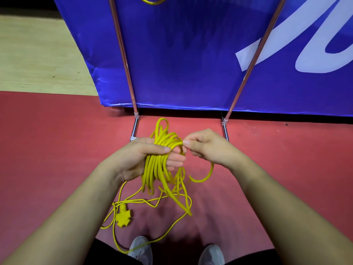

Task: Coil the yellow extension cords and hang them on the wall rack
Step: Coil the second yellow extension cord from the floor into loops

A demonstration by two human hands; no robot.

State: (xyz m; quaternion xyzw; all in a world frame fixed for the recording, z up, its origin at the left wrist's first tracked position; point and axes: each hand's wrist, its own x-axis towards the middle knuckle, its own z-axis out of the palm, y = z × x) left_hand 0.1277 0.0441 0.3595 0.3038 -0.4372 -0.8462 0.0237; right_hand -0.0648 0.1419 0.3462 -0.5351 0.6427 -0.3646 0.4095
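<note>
Left hand: we are seeing the left hand (137, 155) gripping the coil (156, 169), with the thumb lying across the top and the fingers curling round the bundle.
Right hand: the right hand (208, 144) is pinching one strand at the coil's upper right between thumb and forefinger; the other fingers are curling in.
Coil: it is hanging from the left hand above the red floor (57, 150), near the floor's far edge and just in front of the rack's feet. Its loops are sagging unevenly.
Tail: the tail (172, 226) is trailing loose on the floor and crossing the left of two grey shoes (140, 247).
Socket block: the socket block (123, 219) is lying on the floor below and left of the coil.
Rack: the rack (122, 54) is standing with two metal poles against a blue banner (181, 54).
Second cord: a second cord (152, 0) is showing at the top by the left pole; we cannot tell how it is hanging.
</note>
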